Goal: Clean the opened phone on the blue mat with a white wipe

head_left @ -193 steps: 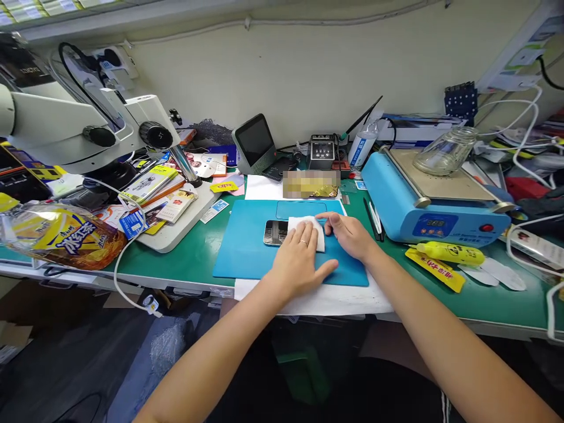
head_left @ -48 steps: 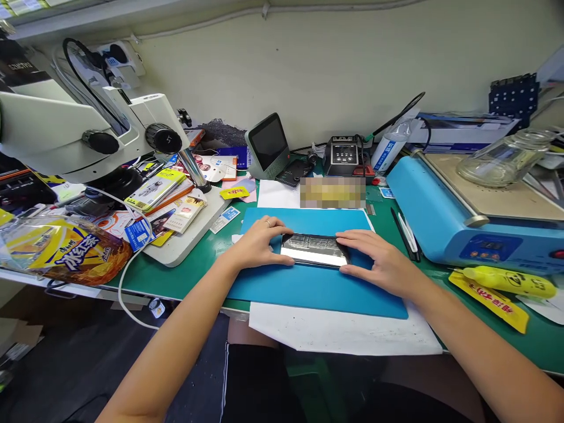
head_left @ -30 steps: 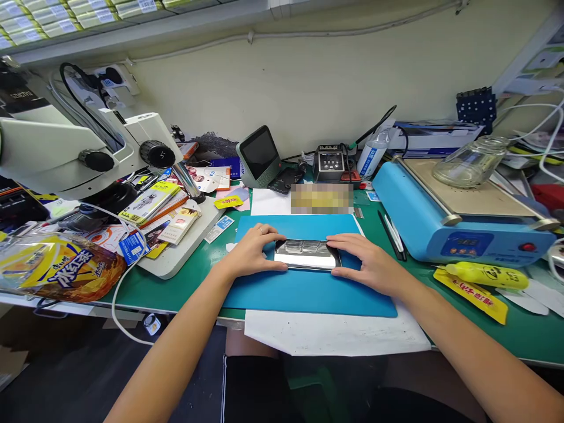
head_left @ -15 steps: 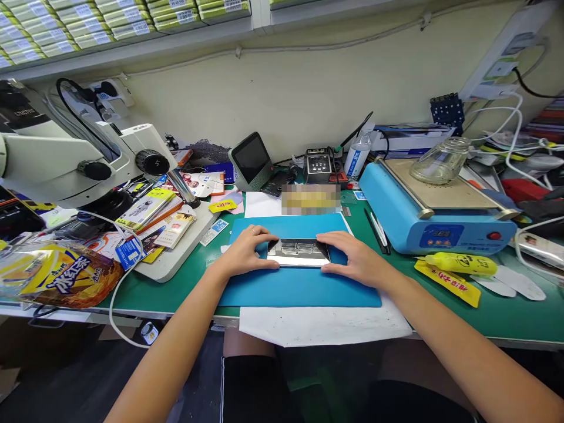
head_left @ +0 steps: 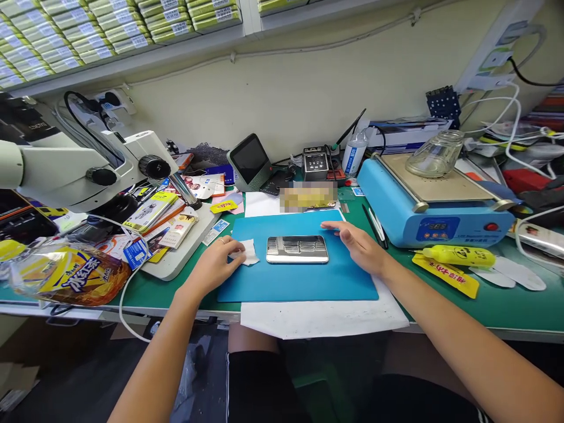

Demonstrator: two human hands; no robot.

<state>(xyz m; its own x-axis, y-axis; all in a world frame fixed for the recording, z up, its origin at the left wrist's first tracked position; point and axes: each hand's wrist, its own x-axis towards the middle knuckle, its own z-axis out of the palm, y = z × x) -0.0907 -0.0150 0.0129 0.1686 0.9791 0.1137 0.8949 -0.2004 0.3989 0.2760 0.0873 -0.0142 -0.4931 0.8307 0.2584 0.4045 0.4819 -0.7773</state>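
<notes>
A phone (head_left: 297,249) with a shiny reflecting face lies flat in the middle of the blue work mat (head_left: 299,281). Neither hand touches it. My left hand (head_left: 214,265) sits at the mat's left edge, fingers pinched on a small white wipe (head_left: 249,253). My right hand (head_left: 356,244) hovers just right of the phone, fingers stretched out and holding nothing.
A microscope (head_left: 83,170) on a white base stands at the left, beside a yellow snack bag (head_left: 66,276). A blue heating machine (head_left: 434,205) with a glass jar (head_left: 434,154) sits at the right. A yellow tube (head_left: 458,254), a small screen (head_left: 249,160) and white paper (head_left: 321,316) surround the mat.
Both hands have let go of the phone's ends. The left hand moved left and took hold of the white wipe; the right hand drew back to the right and opened.
</notes>
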